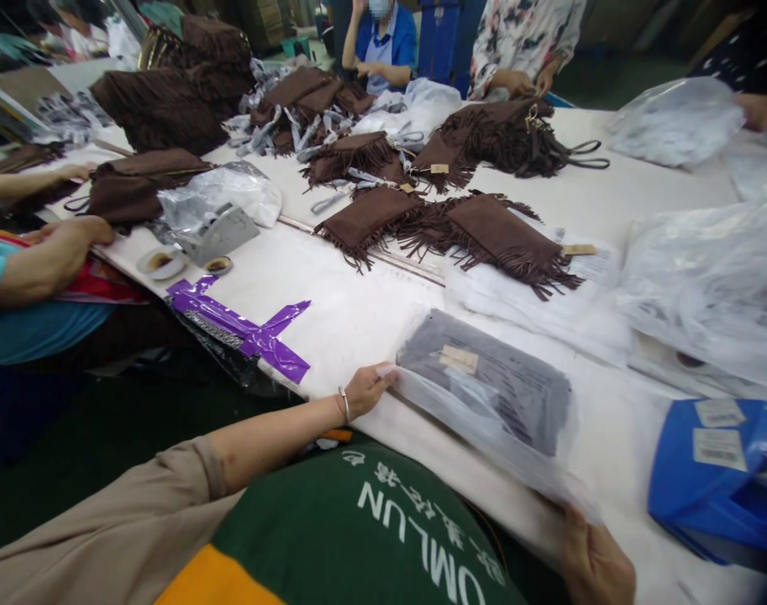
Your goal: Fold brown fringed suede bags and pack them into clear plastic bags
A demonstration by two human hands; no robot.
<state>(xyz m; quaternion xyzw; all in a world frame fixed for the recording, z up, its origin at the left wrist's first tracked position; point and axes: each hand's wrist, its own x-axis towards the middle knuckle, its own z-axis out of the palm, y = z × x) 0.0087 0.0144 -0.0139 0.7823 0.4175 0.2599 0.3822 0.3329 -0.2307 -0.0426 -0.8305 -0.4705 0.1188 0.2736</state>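
A clear plastic bag (484,412) lies at the near edge of the white table, with a flat dark pouch (527,382) inside it. A tan tag (459,360) shows through the plastic. My left hand (369,391) pinches the bag's near left corner. At the near right corner my right hand (594,559) grips the same edge, its fingertips partly hidden. Between both hands the bag's near edge is stretched. Beyond it lie brown fringed pouches (506,231) with tan tags.
To the right stand a blue tape dispenser (711,479) and a heap of plastic bags (711,286). Purple tape (257,336) covers the table edge at left, near tape rolls (162,263) and a grey dispenser (223,234). Co-workers' hands (68,252) are left and across the table.
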